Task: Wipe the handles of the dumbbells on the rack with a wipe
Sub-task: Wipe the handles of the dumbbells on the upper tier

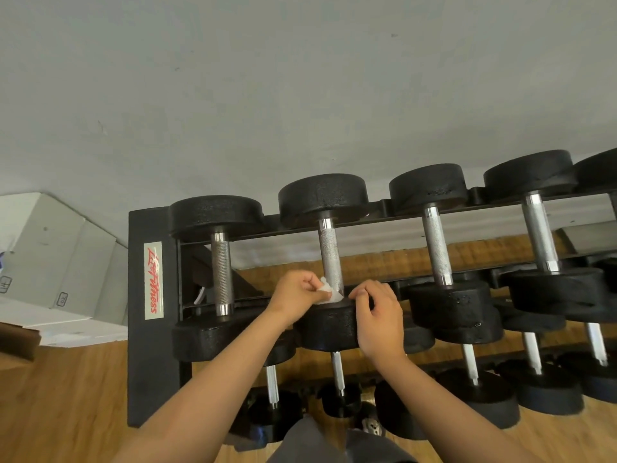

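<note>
Wall: grey, behind rack (pixel 152 362).
Wipe (pixel 329 293): rack's top row, against second handle (pixel 329 255), near end; limp, light, bunch it round.
Left hand (pixel 297 295): pinches Wipe.
Right hand (pixel 380 317): curled at Wipe edge; grip unclear.

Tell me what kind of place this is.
Probably a gym or home workout room. A black rack holds rows of dumbbells, the floor is wood, and the left hand holds a wipe at a handle.
</note>
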### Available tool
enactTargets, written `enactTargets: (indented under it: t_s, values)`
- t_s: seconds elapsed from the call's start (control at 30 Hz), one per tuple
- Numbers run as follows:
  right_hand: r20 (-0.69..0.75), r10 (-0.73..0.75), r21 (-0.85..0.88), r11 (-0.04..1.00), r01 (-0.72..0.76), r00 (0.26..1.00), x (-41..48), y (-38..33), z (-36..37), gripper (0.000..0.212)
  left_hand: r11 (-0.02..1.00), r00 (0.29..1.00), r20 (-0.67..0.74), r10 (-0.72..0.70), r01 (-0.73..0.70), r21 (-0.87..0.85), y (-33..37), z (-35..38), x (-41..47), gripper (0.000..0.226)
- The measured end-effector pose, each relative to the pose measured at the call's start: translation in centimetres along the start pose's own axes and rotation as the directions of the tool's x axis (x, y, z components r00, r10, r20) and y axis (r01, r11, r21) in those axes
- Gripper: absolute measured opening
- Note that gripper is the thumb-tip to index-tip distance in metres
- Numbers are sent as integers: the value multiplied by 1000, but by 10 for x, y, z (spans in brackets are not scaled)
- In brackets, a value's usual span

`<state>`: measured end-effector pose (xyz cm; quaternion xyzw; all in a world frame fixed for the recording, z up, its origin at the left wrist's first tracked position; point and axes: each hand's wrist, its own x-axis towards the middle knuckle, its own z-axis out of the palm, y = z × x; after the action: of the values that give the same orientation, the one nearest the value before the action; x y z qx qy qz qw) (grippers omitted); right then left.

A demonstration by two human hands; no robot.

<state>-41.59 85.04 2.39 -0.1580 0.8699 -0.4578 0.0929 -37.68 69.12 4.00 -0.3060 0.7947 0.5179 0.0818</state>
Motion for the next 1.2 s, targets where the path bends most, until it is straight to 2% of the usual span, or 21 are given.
enactTargets:
  t_s: [0.17, 0.37, 0.67, 0.87, 0.93, 1.03, 1.2]
  values:
    - [-6, -18, 15, 1000, 18, 1000, -1, -1, 0, 30, 966, 993, -82, 88, -65, 249, 18, 10, -3, 11]
    - [-20, -42, 23, 999, 42, 999, -3, -1, -2, 40, 955, 992, -78, 101, -75, 286, 22, 10, -2, 19]
    - [-4, -24, 14, 1000, 24, 1000, -4, 1, -1, 26, 990, 930, -342, 134, -112, 85, 37, 11, 4, 16]
    - [1, -29, -10, 1000, 29, 1000, -1, 4, 0, 22, 992, 988, -152, 14, 5, 124, 20, 18, -8, 11]
    - [-7, -25, 0, 1000, 25, 1000, -3, 4, 0, 23, 996, 976, -217, 34, -15, 88, 24, 18, -7, 16]
    - [-24, -44, 19, 999, 45, 999, -3, -2, 0, 31, 997, 911, -410, 51, -67, -26, 35, 12, 8, 26]
    - [-26, -41, 13, 999, 41, 999, -4, -1, -2, 27, 983, 876, -482, -13, -76, -165, 55, 7, 38, 28]
